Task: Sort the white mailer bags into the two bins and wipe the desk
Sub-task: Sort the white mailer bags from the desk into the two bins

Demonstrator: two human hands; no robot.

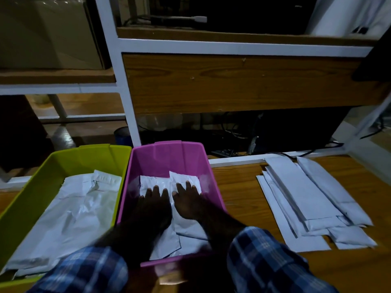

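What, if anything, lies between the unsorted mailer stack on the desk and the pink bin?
Nothing visible: only bare desk separates the mailer stack from the pink bin, though both hands, left hand and right hand, press flat inside it.

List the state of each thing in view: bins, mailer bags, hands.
Pink bin: on the desk, partly filled with white mailers.
Green bin: left of the pink bin, holds larger white mailers.
Unsorted mailer stack: lying flat on the desk, right of the pink bin.
Left hand: flat, pressing mailers in the pink bin.
Right hand: flat, pressing beside it.
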